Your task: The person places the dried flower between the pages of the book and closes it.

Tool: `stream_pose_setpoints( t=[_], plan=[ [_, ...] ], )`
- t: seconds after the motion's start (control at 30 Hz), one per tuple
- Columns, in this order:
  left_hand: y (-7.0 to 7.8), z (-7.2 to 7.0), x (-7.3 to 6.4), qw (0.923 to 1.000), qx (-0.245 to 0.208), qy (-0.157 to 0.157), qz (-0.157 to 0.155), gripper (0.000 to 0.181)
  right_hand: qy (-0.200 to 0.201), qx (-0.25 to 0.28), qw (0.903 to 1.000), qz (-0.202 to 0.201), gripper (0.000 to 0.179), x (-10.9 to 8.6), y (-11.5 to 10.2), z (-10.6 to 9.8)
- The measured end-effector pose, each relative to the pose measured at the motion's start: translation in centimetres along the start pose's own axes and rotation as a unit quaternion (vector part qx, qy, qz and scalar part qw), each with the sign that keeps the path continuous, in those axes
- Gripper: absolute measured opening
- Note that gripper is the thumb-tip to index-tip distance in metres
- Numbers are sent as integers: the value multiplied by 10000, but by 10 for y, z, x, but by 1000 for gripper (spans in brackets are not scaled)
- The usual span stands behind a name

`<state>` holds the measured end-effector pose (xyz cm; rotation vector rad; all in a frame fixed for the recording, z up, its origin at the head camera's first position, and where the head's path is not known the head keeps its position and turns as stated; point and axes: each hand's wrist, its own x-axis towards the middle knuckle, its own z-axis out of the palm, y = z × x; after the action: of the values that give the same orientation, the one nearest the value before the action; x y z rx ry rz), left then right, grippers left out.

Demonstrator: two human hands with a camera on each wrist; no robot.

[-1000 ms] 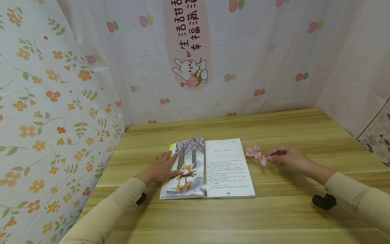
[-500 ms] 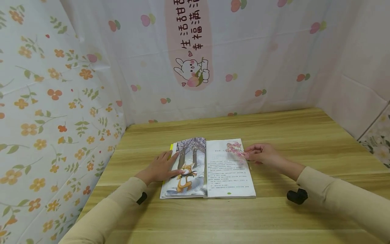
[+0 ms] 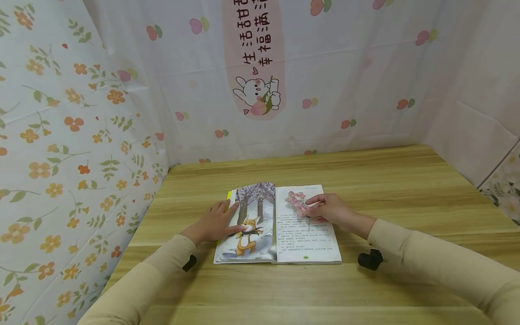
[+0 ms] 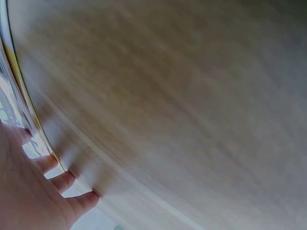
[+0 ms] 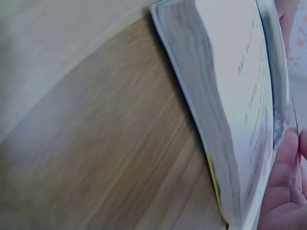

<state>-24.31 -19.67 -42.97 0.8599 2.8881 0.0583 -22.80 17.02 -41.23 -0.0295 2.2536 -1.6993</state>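
Observation:
An open book [image 3: 305, 246] lies on the wooden table, with a picture of an orange fox on its left page and printed text on its right page. My left hand [image 3: 212, 224] rests on the left page's outer edge, fingers spread. In the left wrist view, several fingertips of the left hand [image 4: 36, 191] reach past the book's edge onto the table. My right hand [image 3: 336, 212] pinches a sprig of pink flowers [image 3: 297, 201] over the right page's upper part. In the right wrist view, a thin stem [image 5: 294, 115] rises from the right hand's [image 5: 284, 184] pinched fingers.
The wooden table [image 3: 386, 185] extends around the book. A white curtain [image 3: 345, 81] with heart prints hangs behind it, and a flowered cloth [image 3: 61, 162] hangs at the left. Dark wrist-worn pieces show under both sleeves.
My right hand has moved left with the pink flower sprig, from beside the book to over its right page. The left hand has stayed on the left page.

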Motion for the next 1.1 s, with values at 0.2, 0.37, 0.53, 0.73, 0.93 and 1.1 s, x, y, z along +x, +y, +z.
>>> stream_pose_setpoints(
  t=[0.2, 0.37, 0.53, 0.73, 0.93, 1.1],
  plan=[
    [1, 0, 0, 10000, -21, 4, 6, 85, 38, 44, 9999, 119, 36, 4, -3, 13],
    [1, 0, -1, 10000, -20, 11, -11, 85, 96, -40, 9998, 146, 35, 8, -4, 21],
    [2, -2, -1, 9999, -104, 29, -46, 84, 68, -4, 9998, 213, 32, 10, -7, 30],
    [2, -1, -1, 9999, -69, 69, -27, 85, 24, 110, 9998, 187, 30, 13, -6, 39],
    [1, 0, 1, 10000, -14, 18, -58, 86, -92, 215, 9996, 173, 30, 14, -6, 45],
    [1, 1, 1, 9999, 16, -24, -105, 86, -308, 257, 9990, 212, 29, 12, -8, 48]
  ],
)
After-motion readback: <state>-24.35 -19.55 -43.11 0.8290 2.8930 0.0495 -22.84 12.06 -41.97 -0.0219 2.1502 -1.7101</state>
